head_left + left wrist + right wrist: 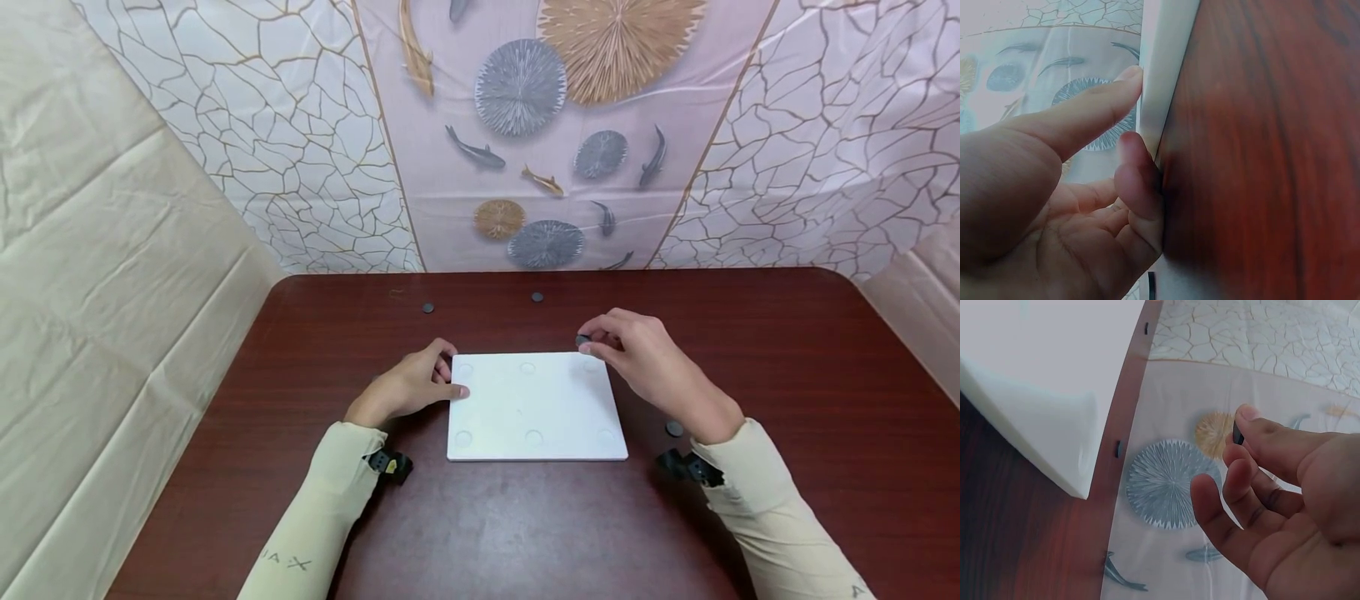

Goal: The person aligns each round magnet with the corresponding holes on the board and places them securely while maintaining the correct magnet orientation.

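Observation:
A white rectangular board with several shallow round recesses lies flat on the table. My left hand holds the board's left edge, its thumb on the top face and its fingers curled at the side. Between thumb and fingertips, my right hand pinches a small dark round disc. That disc is just above the board's far right corner, apart from the board. In the right wrist view the disc is seen nearly edge-on, and the corner of the board is to its left.
Two more dark discs lie on the table beyond the board, one left and one nearer the middle. Another round disc lies near the right wrist. A patterned curtain hangs behind the dark red-brown table.

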Motion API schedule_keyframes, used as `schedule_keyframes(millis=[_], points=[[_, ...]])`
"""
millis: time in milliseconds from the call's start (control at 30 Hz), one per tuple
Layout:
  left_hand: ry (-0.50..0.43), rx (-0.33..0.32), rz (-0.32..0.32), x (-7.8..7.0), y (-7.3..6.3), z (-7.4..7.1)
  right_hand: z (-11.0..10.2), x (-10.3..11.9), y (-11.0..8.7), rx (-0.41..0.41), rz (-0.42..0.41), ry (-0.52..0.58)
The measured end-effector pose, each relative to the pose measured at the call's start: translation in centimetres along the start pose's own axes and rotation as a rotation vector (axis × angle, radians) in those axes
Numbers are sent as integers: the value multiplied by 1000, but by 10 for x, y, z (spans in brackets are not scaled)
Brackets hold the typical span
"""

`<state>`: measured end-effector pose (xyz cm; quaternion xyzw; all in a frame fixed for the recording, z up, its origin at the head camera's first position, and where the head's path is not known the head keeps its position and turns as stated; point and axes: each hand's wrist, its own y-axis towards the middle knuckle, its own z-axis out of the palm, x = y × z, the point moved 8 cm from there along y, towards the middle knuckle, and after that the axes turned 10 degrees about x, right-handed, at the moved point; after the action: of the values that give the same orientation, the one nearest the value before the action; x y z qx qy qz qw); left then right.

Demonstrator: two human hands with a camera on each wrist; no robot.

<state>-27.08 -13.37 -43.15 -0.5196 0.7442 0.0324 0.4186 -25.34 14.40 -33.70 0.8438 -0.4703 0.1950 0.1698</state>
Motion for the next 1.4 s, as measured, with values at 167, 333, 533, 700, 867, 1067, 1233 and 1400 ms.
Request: schedule_keyframes(millis=[167, 333, 533, 700, 867, 1067, 1233, 1400], points=[[-2, 1, -7, 0, 1, 0, 3, 4, 1, -10, -22, 7], [-7, 0, -15, 1, 1, 0, 7, 7, 3, -20, -32, 16], [-9, 3, -12, 1, 1, 1, 14, 11, 5, -6, -44, 23], [-15, 4, -16, 1, 1, 0, 18, 14, 6, 2, -58, 53], [-23, 11, -5, 2, 2, 1, 24, 19, 6, -1, -88, 64], [-34, 11, 25, 2, 2, 1, 32, 24, 8, 0, -113, 73], [-38, 15, 26, 3, 2, 1, 38, 26, 10, 10, -99, 67], [-44, 15, 22, 2, 1, 0, 43, 31, 10, 10, -92, 37]])
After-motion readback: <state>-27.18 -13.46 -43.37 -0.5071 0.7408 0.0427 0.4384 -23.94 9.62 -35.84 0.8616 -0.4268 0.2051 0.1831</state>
